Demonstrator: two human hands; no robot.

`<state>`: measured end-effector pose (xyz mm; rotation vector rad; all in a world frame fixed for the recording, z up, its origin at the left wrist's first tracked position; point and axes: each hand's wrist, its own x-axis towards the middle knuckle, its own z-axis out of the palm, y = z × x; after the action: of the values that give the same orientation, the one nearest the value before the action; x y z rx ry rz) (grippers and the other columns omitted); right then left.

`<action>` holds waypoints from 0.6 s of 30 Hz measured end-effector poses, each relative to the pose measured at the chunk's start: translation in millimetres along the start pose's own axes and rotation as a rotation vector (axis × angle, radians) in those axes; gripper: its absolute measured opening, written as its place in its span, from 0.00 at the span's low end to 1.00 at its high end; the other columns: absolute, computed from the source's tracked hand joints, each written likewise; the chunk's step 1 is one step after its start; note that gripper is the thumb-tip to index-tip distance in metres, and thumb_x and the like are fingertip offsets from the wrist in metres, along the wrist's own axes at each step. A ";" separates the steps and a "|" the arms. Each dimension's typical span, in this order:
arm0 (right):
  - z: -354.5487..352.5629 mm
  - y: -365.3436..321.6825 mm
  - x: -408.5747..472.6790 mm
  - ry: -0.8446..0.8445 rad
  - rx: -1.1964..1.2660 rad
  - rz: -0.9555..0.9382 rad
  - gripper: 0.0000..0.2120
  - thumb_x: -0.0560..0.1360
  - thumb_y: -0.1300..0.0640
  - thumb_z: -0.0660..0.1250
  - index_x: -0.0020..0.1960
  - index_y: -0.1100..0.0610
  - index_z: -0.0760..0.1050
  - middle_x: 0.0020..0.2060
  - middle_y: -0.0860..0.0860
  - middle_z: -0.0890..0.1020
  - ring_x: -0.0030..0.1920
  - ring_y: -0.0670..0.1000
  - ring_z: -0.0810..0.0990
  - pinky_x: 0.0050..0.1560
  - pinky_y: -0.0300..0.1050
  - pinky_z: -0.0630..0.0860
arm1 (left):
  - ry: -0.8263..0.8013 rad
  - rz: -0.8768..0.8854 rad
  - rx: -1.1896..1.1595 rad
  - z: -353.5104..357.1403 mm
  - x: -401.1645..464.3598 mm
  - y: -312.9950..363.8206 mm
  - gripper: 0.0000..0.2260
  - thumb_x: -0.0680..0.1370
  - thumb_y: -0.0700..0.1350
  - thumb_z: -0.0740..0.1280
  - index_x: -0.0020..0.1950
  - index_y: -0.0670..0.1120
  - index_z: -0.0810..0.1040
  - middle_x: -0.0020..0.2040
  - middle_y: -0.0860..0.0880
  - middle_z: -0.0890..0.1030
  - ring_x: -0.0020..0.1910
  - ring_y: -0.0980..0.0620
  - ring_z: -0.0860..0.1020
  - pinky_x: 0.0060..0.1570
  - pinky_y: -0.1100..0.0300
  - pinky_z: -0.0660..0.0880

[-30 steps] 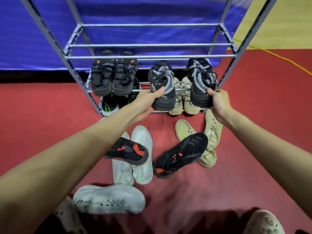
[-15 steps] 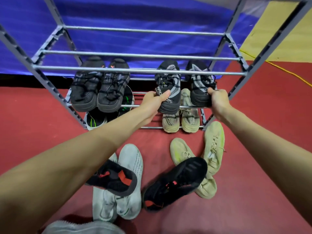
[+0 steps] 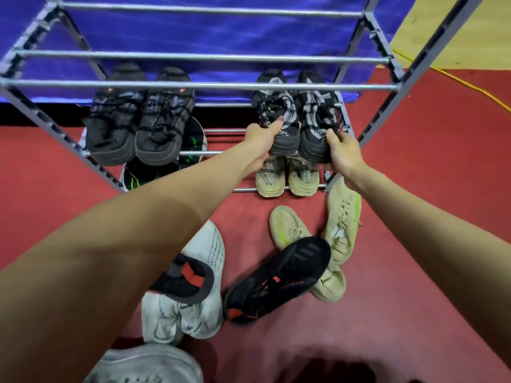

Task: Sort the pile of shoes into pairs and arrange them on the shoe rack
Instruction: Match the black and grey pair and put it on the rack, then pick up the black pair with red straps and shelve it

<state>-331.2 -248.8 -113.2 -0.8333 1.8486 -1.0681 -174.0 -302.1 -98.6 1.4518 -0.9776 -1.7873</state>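
Two black-and-grey patterned sneakers sit side by side on the middle tier of a metal shoe rack point(image 3: 210, 85), right of centre in the frame, heels toward the camera. A person's left hand point(image 3: 262, 139) grips the heel of the left patterned sneaker point(image 3: 279, 120), thumb on top and fingers wrapped under the sole; the right hand point(image 3: 343, 153) is clamped on the heel of the right patterned sneaker point(image 3: 318, 123), fingers curled over its back edge. The two shoes touch along their inner sides.

On the same tier, toward the left of the frame, rests a dark grey pair point(image 3: 138, 120) with small orange marks, also heels out. Below them on the lowest tier lies a black shoe with green stripes point(image 3: 190, 145), partly hidden, and under the patterned pair stands a beige pair point(image 3: 287, 178) with lettering on the heels.

On the red floor point(image 3: 414, 203) in front of the rack lie the unsorted shoes: two pale yellow-green sneakers point(image 3: 343, 217) at right centre, a black sneaker with a red accent point(image 3: 279, 280) lying across one of them, a second black and red shoe point(image 3: 185, 280) resting on a white pair point(image 3: 193, 313), and another white sneaker point(image 3: 143, 366) at the bottom edge. A blue sheet point(image 3: 221, 31) hangs behind the rack, and a yellow cord point(image 3: 470, 87) runs across the floor at upper right.
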 end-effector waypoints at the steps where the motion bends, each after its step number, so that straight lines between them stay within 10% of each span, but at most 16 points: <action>1: 0.6 2.0 -2.9 0.004 -0.019 -0.017 0.20 0.81 0.50 0.55 0.66 0.63 0.67 0.63 0.60 0.76 0.57 0.59 0.80 0.45 0.52 0.82 | -0.008 -0.009 -0.001 -0.9 -1.1 -1.7 0.27 0.79 0.50 0.66 0.73 0.37 0.66 0.70 0.40 0.75 0.68 0.43 0.75 0.69 0.45 0.70; 5: 1.7 8.6 -20.3 0.092 -0.180 -0.159 0.19 0.80 0.53 0.55 0.67 0.63 0.68 0.61 0.56 0.77 0.54 0.53 0.78 0.44 0.34 0.79 | 0.008 0.036 0.018 -4.5 -11.5 -3.7 0.21 0.81 0.49 0.62 0.69 0.37 0.69 0.63 0.40 0.80 0.54 0.45 0.80 0.50 0.52 0.80; 7: 3.1 16.8 -34.4 0.131 -0.301 -0.251 0.18 0.79 0.55 0.56 0.66 0.63 0.68 0.62 0.57 0.76 0.61 0.56 0.75 0.60 0.43 0.72 | 0.065 0.080 0.100 -9.1 -21.5 -5.8 0.14 0.82 0.47 0.59 0.63 0.39 0.72 0.58 0.42 0.80 0.52 0.45 0.79 0.50 0.51 0.80; 10: 8.7 40.6 -63.5 0.128 -0.424 -0.327 0.21 0.78 0.56 0.58 0.69 0.61 0.65 0.61 0.56 0.72 0.55 0.54 0.74 0.54 0.35 0.66 | 0.143 0.152 0.222 -20.4 -43.0 -17.0 0.07 0.81 0.40 0.56 0.49 0.45 0.73 0.47 0.44 0.76 0.45 0.46 0.77 0.43 0.53 0.77; 18: 42.3 123.7 -161.0 -0.146 -0.474 -0.168 0.14 0.76 0.58 0.62 0.60 0.62 0.70 0.45 0.57 0.79 0.49 0.58 0.79 0.55 0.51 0.74 | 0.214 0.163 0.460 -107.3 -125.0 -97.2 0.10 0.77 0.34 0.59 0.53 0.42 0.78 0.40 0.49 0.78 0.37 0.51 0.78 0.43 0.56 0.76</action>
<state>-239.6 -76.9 -184.6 -1.3235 1.9597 -0.6465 -46.2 -163.3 -129.6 1.7357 -1.4083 -1.3086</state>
